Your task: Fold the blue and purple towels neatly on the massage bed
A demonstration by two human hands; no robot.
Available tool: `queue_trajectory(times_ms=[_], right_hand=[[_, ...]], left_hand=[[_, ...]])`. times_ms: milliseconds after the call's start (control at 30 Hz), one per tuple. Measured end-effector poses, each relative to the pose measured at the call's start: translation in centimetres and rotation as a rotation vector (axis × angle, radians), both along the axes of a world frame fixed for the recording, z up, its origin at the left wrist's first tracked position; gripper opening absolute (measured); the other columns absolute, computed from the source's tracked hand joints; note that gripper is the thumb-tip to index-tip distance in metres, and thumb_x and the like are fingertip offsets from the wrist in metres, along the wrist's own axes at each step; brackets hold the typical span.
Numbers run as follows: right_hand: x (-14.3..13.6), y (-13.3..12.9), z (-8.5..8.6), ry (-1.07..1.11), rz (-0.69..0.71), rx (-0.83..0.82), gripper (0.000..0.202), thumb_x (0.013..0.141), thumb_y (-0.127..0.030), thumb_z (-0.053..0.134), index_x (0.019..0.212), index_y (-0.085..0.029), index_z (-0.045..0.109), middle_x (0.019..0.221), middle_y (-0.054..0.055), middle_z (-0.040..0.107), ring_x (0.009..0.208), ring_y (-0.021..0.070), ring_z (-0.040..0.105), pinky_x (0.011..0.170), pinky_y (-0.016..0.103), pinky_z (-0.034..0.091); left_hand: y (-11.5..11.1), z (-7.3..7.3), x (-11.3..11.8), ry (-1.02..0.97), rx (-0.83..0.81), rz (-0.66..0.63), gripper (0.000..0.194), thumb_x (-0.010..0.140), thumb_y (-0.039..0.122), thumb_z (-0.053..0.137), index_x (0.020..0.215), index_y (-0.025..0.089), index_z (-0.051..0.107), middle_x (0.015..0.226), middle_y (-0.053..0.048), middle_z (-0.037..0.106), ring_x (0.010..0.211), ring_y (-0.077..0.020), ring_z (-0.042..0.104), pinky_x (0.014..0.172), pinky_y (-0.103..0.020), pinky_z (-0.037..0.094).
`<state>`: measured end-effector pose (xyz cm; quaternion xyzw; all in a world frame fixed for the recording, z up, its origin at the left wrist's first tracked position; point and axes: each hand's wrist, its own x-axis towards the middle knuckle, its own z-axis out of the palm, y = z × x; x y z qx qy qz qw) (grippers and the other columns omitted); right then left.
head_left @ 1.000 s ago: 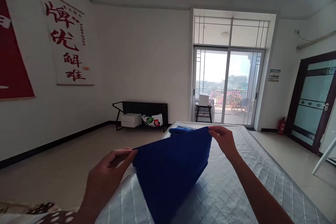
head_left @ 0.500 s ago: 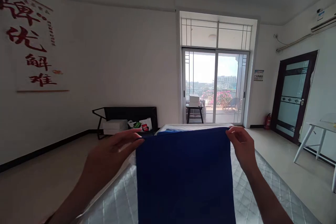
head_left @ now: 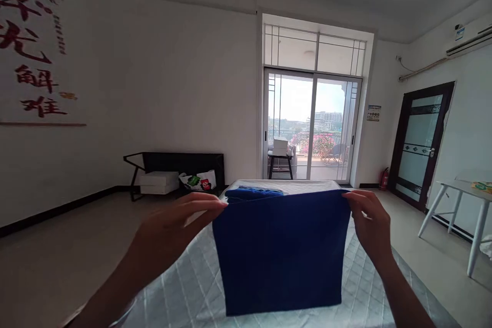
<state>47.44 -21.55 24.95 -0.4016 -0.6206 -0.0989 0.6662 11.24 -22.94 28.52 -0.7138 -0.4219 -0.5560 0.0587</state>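
Observation:
A dark blue cloth [head_left: 282, 253] hangs in front of me, its top edge stretched between my two hands. My left hand [head_left: 179, 225] pinches the upper left corner between thumb and fingers. At the upper right corner, my right hand [head_left: 371, 223] has the cloth in a similar pinch. The bottom edge of the cloth shows over a pale quilted surface [head_left: 184, 287]. Behind the top edge, toward the far end of that surface, lies a pile of brighter blue cloth [head_left: 251, 193], partly hidden by the held one.
A black bench [head_left: 184, 163] stands by the back wall with white boxes [head_left: 158, 182] and a printed bag [head_left: 200, 181]. Sliding glass doors [head_left: 313, 123] are straight ahead. At the right are a white table [head_left: 467, 188], a dark-framed door [head_left: 422, 138] and a fire extinguisher [head_left: 384, 178].
The cloth and both hands have shifted right, and the cloth's bottom edge has come into view. More of the blue pile shows. The room has moved slightly left in the view.

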Motion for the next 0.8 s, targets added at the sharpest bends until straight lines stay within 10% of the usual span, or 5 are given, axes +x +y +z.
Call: queue_trajectory(times_ms=[200, 400, 567, 800], right_hand=[[2.3, 1.7, 0.8, 0.081, -0.148, 0.044, 0.028, 0.094, -0.042, 0.053, 0.09, -0.022, 0.074, 0.101, 0.006, 0.068, 0.061, 0.012, 0.062, 0.055, 0.029, 0.058], [1.7, 8.4, 1.3, -0.051, -0.205, -0.047, 0.03, 0.092, -0.031, 0.047, 0.101, -0.023, 0.075, 0.109, 0.007, 0.067, 0.094, 0.0205, 0.065, 0.089, 0.04, 0.054], [-5.7, 15.2, -1.8, -0.258, -0.01, -0.383, 0.044, 0.091, -0.015, 0.038, 0.122, -0.022, 0.069, 0.134, 0.007, 0.06, 0.11, 0.0201, 0.063, 0.102, 0.035, 0.047], [-17.1, 16.4, -13.1, -0.608, 0.357, -0.805, 0.055, 0.088, -0.021, 0.056, 0.143, -0.022, 0.051, 0.16, 0.01, 0.032, 0.144, 0.0279, 0.034, 0.116, 0.041, 0.033]], left_hand=[[-1.8, -0.2, 5.1, -0.002, -0.118, -0.453, 0.014, 0.081, 0.043, 0.07, 0.08, 0.032, 0.079, 0.078, -0.001, 0.072, 0.066, -0.0137, 0.068, 0.055, -0.021, 0.055], [-0.1, -3.5, 8.7, -0.104, -0.228, -0.514, 0.015, 0.084, 0.035, 0.067, 0.082, 0.027, 0.08, 0.082, -0.004, 0.069, 0.068, -0.013, 0.065, 0.056, -0.021, 0.054], [3.8, -11.7, 6.5, -0.189, -0.213, -0.246, 0.017, 0.082, 0.037, 0.065, 0.083, 0.026, 0.078, 0.081, -0.003, 0.069, 0.068, -0.0141, 0.068, 0.063, -0.023, 0.057], [5.1, -23.7, 0.2, -0.074, -0.563, 0.122, 0.026, 0.073, 0.039, 0.054, 0.072, 0.025, 0.075, 0.078, -0.003, 0.072, 0.065, -0.0194, 0.069, 0.067, -0.032, 0.057]])
